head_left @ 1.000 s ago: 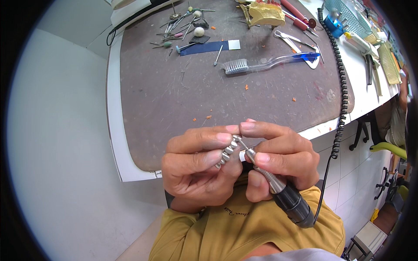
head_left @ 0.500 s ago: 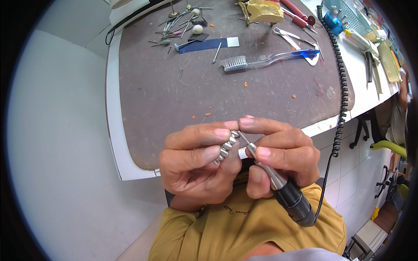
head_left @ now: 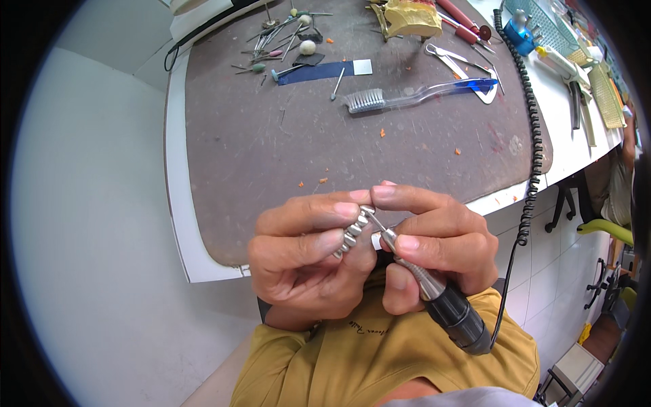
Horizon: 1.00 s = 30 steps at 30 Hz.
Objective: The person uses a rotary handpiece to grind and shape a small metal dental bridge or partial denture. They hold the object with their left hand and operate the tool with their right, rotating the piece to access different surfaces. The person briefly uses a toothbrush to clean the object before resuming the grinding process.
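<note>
With 12 o'clock at the top edge of my head view, I see shanked bits [head_left: 271,44] scattered at 11 o'clock on the brown mat [head_left: 264,142] over the counter [head_left: 175,169]. Nearer the middle, the person's left hand [head_left: 308,254] pinches a silvery row of tooth-shaped metal [head_left: 350,234] between its fingertips. That row is held off the mat, just past the counter's near edge; its long axis slants from 1 o'clock down to 7, the lower end partly covered by fingers. A thin bit [head_left: 377,224] meets my eye at the row's 1 o'clock end, though I can't tell if its tip touches. Above, toward 1 o'clock, a clear brush [head_left: 420,95] lies with bristles toward 9. The handpiece [head_left: 430,288] carrying the bit points to about 11 o'clock, its black rear toward 5. The right hand [head_left: 447,244] pinches its metal barrel, thumb and fingers closed around it. Farthest right, a coiled black cord [head_left: 535,139] hangs over the counter's edge.
</note>
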### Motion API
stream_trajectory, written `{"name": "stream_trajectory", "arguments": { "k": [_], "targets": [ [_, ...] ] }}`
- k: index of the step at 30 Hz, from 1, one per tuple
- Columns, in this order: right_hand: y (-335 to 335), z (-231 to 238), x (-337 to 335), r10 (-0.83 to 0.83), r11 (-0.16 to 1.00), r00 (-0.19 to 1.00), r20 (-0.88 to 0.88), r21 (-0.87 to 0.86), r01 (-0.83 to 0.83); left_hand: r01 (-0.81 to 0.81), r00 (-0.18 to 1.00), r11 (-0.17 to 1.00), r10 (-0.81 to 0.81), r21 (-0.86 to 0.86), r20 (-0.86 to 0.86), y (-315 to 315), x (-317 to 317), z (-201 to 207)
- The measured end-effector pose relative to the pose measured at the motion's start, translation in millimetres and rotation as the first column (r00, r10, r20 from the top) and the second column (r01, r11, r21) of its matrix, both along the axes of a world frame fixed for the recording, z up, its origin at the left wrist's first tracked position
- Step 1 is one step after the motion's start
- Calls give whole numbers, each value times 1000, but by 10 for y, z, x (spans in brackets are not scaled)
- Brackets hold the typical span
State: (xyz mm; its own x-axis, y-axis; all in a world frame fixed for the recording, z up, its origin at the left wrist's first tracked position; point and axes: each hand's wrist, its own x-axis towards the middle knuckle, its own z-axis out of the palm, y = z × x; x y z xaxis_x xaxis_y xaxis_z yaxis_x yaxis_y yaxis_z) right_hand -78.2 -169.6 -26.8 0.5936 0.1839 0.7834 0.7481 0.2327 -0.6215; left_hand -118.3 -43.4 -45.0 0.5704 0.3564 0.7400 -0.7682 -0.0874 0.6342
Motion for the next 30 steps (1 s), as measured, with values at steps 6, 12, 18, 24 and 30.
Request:
{"name": "stream_trajectory", "arguments": {
  "k": [6, 12, 18, 24, 30],
  "targets": [
    [14, -9, 0, -17, 1000, 1000, 14, 9, 17, -24, 1000, 1000, 24, 17, -3, -8, 3, 7],
    [-20, -41, -34, -12, 999, 1000, -7, -49, 11, -10, 1000, 1000, 10, -8, -4, -14, 2, 1],
    [-40, -34, -31, 4, 998, 1000, -11, -62, -5, -33, 999, 999, 33, 13, 1, -7, 3, 9],
    [1, -11, -17, -15, 1000, 1000, -11, 2, 15, -33, 999, 999, 33, 9, 8, -5, 6, -3],
    [4, 2, -13, -32, 999, 999, -2, -9, 32, -37, 999, 999, 37, 24, 8, -2, 11, 6]
  ]
}}
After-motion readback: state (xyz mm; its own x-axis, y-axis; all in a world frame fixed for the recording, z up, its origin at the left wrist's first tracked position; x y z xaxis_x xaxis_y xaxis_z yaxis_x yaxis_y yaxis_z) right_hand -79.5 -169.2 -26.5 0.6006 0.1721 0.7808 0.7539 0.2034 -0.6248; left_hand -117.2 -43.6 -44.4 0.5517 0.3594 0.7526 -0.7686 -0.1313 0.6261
